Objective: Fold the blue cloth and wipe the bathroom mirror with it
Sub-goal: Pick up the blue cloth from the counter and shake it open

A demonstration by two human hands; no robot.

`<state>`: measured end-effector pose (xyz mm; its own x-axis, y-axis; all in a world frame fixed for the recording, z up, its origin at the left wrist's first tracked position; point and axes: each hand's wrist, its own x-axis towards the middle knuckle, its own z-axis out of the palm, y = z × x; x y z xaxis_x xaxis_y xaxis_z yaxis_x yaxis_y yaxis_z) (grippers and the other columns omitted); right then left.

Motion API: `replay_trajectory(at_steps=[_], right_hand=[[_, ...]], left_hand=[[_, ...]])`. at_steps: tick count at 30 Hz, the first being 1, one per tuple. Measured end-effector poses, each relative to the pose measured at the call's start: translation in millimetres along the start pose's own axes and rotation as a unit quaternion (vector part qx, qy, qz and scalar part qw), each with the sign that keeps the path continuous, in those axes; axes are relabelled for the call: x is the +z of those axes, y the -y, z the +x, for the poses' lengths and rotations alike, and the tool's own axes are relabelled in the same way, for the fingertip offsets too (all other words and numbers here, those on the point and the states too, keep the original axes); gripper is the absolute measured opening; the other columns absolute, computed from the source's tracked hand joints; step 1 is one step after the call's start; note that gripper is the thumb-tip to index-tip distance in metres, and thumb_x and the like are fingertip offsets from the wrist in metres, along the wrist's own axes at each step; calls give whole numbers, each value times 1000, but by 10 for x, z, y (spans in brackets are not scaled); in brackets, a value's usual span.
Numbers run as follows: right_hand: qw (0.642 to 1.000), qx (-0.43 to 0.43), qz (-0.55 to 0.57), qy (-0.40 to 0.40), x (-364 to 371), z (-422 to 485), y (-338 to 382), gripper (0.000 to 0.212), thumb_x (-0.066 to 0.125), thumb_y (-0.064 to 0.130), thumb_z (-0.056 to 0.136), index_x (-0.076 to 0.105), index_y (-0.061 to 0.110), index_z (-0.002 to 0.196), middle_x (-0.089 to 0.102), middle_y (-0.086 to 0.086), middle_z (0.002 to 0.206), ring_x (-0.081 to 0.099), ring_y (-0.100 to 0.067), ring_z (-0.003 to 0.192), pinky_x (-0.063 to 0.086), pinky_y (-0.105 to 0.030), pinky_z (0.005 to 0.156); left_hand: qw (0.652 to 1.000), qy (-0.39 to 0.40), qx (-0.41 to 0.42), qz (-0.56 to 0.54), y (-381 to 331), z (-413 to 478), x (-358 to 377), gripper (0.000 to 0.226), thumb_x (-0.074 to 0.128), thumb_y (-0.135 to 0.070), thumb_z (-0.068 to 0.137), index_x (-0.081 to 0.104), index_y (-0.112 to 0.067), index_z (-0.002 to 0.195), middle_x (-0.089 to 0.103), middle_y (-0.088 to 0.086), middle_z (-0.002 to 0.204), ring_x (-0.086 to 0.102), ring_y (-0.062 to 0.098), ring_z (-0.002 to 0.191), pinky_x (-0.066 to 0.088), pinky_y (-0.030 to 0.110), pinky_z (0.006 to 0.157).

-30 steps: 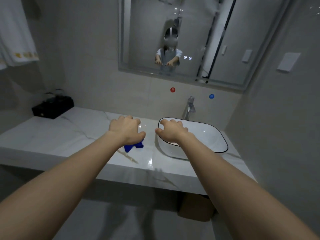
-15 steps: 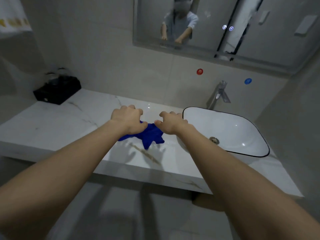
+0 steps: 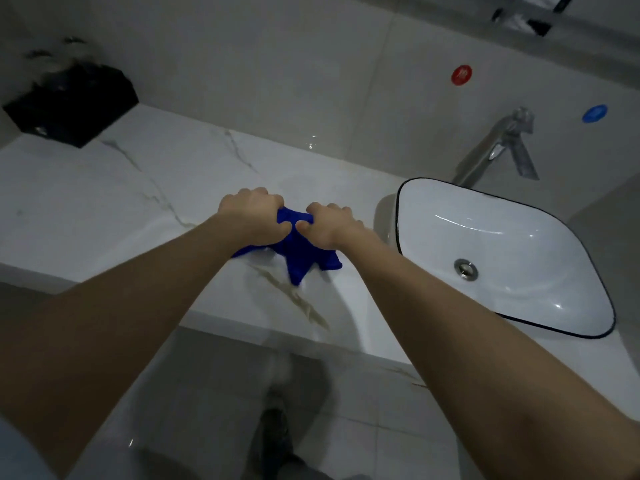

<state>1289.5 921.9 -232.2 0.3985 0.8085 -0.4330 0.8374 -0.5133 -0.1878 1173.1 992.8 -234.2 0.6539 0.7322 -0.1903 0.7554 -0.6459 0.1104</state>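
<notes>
Right now both hands are down on the marble countertop point(image 3: 104, 209), knuckles up and close together. The left hand point(image 3: 254, 216) is curled shut, fingers folded under, gripping the bunched top of the blue cloth point(image 3: 298, 251). The right hand point(image 3: 329, 225) is likewise closed, thumb and fingers pinching the same gathered bit of fabric from the other side. The two thumbs nearly meet over the cloth. Below the hands the cloth hangs crumpled onto the counter, with pointed corners splaying toward the counter's front edge.

Most of the cloth's upper part is hidden under the palms, so how it is gathered there cannot be made out. The fingertips are tucked out of sight as well. Only a thin strip of the mirror point(image 3: 540, 15) shows at the top right corner, cut off by the frame. At the far left a black box point(image 3: 72, 105) sits against the wall; what stands on it is blurred.

To the right of the hands a white basin point(image 3: 408, 216) with a dark rim rests on the counter, its metal drain point(image 3: 465, 269) visible, and a chrome faucet point(image 3: 495, 147) rises behind it. On the pale tiled wall are a red round sticker point(image 3: 461, 75) and a blue round sticker point(image 3: 594, 113). Below the counter's edge the floor is grey tile, dim and smeared.
</notes>
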Motion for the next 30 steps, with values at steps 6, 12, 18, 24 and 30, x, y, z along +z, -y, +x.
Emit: replay_trajectory(at_steps=[6,12,18,24,30], right_hand=[[999,-7,-6,37,153,578,-71,38,35,41,96,43,17,125,47,-9,121,40,-30,115,36,-45,96],[997,-12,6,71,390,977,-147,43,37,43,95,41,16,129,43,-14,133,40,-35,122,37,-51,101],[996,12,42,80,634,1191,-166,49,37,40,96,33,16,138,32,-15,142,37,-36,125,36,-52,101],[991,47,121,38,808,1309,-66,68,45,35,94,7,23,148,20,-17,145,42,-37,119,45,-45,93],[994,98,47,-1,953,1337,17,53,52,32,91,29,16,136,33,-15,134,38,-33,119,42,-46,89]], left_hand=[[999,24,-18,-24,158,447,315,44,45,-42,89,49,-19,127,52,6,119,53,26,103,37,32,73],[996,73,-18,-37,355,684,607,45,44,-44,89,47,-22,128,50,5,120,52,24,103,43,33,77],[994,109,-9,-25,553,862,884,52,45,-44,89,39,-23,136,45,6,130,48,26,113,44,37,84],[996,66,32,-48,660,966,1021,54,51,-34,87,38,-13,135,45,13,126,48,31,110,45,39,81],[987,111,86,-75,767,997,1185,64,53,-33,88,26,-15,143,36,11,137,44,30,116,44,39,88]])
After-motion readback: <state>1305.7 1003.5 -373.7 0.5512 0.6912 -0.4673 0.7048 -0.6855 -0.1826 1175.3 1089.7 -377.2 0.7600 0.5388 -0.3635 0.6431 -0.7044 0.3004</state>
